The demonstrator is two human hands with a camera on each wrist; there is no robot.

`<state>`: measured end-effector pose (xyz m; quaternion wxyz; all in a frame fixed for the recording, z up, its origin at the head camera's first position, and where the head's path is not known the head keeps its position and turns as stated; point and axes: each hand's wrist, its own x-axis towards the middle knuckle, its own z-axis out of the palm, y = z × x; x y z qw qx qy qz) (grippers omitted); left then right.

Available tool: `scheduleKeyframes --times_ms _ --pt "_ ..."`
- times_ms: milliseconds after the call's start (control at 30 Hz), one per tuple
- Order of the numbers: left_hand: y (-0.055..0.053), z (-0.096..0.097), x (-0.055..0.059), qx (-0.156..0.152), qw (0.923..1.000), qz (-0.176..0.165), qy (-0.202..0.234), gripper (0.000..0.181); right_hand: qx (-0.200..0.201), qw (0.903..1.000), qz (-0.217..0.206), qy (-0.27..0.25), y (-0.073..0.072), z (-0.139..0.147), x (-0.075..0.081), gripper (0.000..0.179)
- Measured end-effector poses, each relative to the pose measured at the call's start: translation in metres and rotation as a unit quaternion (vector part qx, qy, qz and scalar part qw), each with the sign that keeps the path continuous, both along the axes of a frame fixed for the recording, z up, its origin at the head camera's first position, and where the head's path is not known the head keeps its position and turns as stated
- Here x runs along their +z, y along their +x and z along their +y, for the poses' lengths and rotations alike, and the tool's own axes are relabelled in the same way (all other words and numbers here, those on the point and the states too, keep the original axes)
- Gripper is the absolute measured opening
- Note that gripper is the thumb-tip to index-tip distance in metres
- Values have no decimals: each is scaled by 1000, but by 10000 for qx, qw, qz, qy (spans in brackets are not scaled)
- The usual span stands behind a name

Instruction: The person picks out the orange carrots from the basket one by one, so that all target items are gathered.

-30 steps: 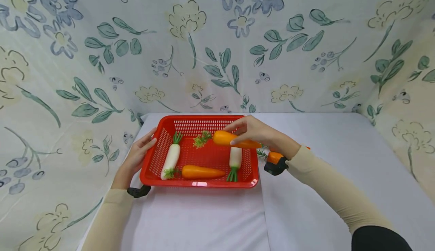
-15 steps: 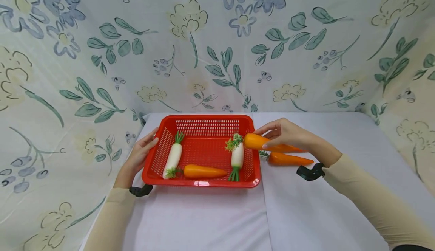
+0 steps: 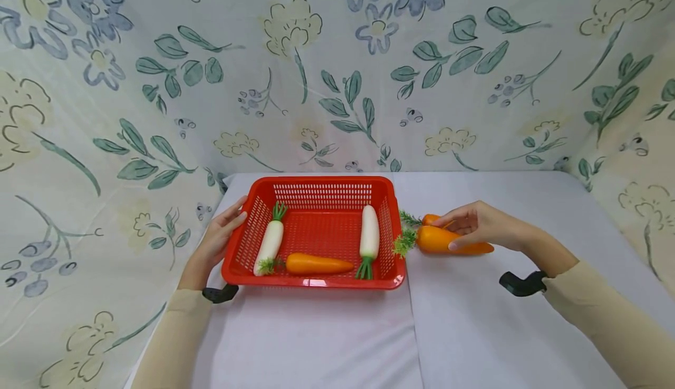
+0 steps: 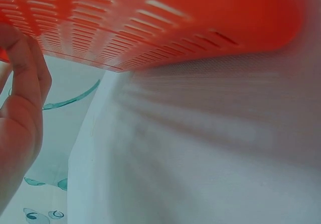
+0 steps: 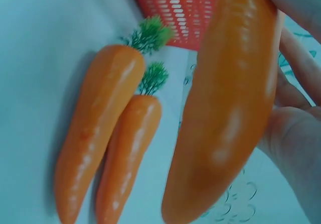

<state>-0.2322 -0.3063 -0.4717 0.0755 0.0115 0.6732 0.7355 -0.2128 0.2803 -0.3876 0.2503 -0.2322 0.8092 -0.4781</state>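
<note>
Carrot (image 3: 437,239), leaves (image 3: 404,242) toward the red plastic basket (image 3: 316,282), pinched in the right hand (image 3: 487,227) across its thick body, apparently for balance, near two carrots (image 5: 95,128) on the white-draped desk (image 3: 474,324); left hand (image 3: 213,238) grips the basket's rim, seemingly steadying it.

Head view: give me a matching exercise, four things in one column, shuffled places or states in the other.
Column one
1. Left long white radish
2. Right long white radish
3. Left hand
4. Right hand

Column two
A. Holding a tapered orange carrot
B. Leafy end toward the near wall of the red rectangular plastic basket
C. Touching the basket's left side
D. Leafy end toward the basket's far wall

Pairs: 1-D; 2-B; 3-C; 4-A
</note>
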Motion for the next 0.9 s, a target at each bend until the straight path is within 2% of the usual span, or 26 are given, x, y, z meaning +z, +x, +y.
scheduleKeyframes --times_ms 267,533,733,900 --pt "0 0 -1 -23 10000 48 50 60 111 9997 -216 82 8 24 -23 46" --pt "1 0 0 -48 9998 108 132 59 103 9997 -241 21 16 32 -49 45" --pt "1 0 -1 -35 9999 95 96 60 12 9999 -104 19 19 30 -70 42" --pt "1 0 -2 -33 9999 110 100 60 116 9997 179 118 21 31 -80 41"
